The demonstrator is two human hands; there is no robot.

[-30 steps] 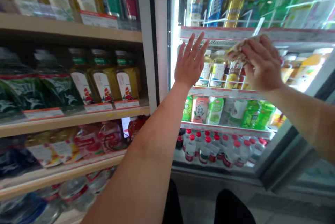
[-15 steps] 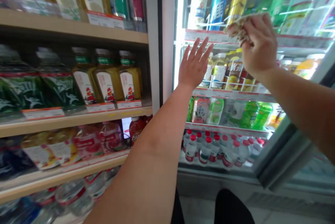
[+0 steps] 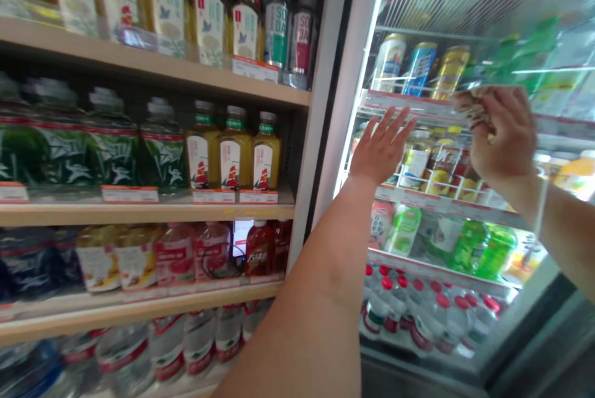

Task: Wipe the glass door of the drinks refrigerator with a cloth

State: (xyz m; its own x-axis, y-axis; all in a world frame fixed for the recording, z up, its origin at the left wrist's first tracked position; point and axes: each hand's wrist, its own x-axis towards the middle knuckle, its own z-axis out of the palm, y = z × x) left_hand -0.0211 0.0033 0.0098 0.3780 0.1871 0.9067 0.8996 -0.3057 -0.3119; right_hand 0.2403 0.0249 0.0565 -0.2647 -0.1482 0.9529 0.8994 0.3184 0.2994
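My left hand (image 3: 382, 147) is raised with fingers spread flat, close to the cooler shelf of small bottles (image 3: 421, 162). My right hand (image 3: 504, 134) is closed on a crumpled patterned cloth (image 3: 471, 106), held against the price rail (image 3: 409, 102) of the shelf that carries tall cans (image 3: 419, 67). The cloth is partly hidden by my fingers.
The lit drinks cooler holds green bottles (image 3: 483, 249) and red-capped water bottles (image 3: 409, 311) on lower shelves. Its glass door (image 3: 548, 299) stands open at the right. At the left, wooden shelves (image 3: 153, 212) carry yellow juice bottles (image 3: 235, 150), green packs and more drinks.
My right hand with the cloth rose from the middle shelf to the can shelf's rail. The view swung left, so both hands sit further right and lower in the picture.
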